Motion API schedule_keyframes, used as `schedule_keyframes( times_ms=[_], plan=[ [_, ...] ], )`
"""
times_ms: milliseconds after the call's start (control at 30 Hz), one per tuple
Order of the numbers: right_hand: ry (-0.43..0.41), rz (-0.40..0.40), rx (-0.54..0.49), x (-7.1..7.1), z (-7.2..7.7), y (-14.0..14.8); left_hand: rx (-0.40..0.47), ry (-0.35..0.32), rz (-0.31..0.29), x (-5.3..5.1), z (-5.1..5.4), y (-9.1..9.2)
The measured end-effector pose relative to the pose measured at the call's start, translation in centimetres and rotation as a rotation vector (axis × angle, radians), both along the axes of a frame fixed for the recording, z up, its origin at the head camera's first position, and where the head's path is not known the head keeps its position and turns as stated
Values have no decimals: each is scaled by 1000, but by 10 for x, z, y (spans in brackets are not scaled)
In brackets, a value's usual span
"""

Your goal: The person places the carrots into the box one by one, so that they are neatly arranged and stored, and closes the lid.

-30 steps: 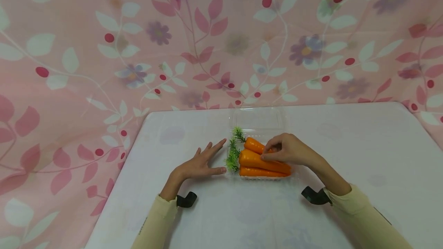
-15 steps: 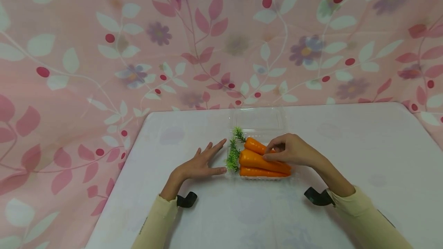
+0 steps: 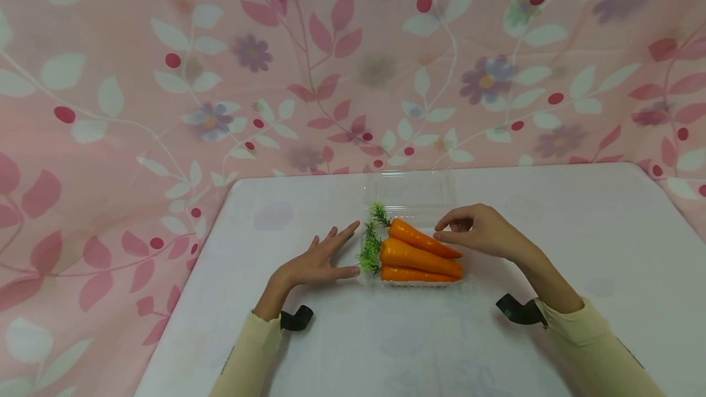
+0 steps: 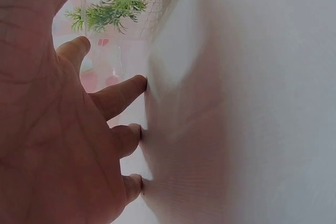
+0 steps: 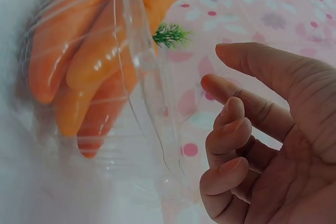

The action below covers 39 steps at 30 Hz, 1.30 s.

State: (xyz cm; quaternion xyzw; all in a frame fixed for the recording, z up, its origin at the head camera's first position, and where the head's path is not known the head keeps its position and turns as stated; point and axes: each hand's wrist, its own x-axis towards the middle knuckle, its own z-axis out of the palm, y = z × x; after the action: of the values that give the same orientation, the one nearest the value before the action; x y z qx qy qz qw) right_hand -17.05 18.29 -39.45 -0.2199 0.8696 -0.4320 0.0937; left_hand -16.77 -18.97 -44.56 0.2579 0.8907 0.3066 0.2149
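Observation:
Several orange carrots with green leafy tops lie side by side in a clear plastic container, their tips pointing right. My left hand has its fingers spread at the container's left side. In the left wrist view, fingertips of that hand rest on the table near the leaves. My right hand is just right of the upper carrot, holding nothing. The right wrist view shows its thumb and index finger apart and the other fingers loosely curled, beside the container wall.
The container's clear lid lies folded back behind it, near the table's far edge. A white cloth covers the table. Behind it hangs a pink floral curtain. Black wrist mounts stick out at both sleeves.
My right hand has come away from the carrots, rising and shifting right, which bares the upper carrot. My left hand has stayed in place.

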Motion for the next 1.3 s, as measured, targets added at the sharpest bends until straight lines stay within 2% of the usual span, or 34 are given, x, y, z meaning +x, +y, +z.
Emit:
schedule_keyframes(
  times_ms=[233,400,633,767,933,1167,1300],
  plan=[
    [15,-60,6,-4,-4,11,2,-2,-9,-1,2,0],
    [38,-100,22,-9,-5,19,40,24,-7,-3,2,-2],
    [74,-159,20,-18,-6,29,224,130,58,-12,2,-4],
    [67,-193,3,-27,-9,33,300,159,150,-23,5,-1],
    [30,-230,-21,-39,-10,37,346,163,289,-43,7,5],
    [-25,-236,-50,-58,-10,40,447,55,429,-70,3,8],
    [-114,-251,-94,-70,-9,42,497,-16,502,-86,-1,13]
  ],
)
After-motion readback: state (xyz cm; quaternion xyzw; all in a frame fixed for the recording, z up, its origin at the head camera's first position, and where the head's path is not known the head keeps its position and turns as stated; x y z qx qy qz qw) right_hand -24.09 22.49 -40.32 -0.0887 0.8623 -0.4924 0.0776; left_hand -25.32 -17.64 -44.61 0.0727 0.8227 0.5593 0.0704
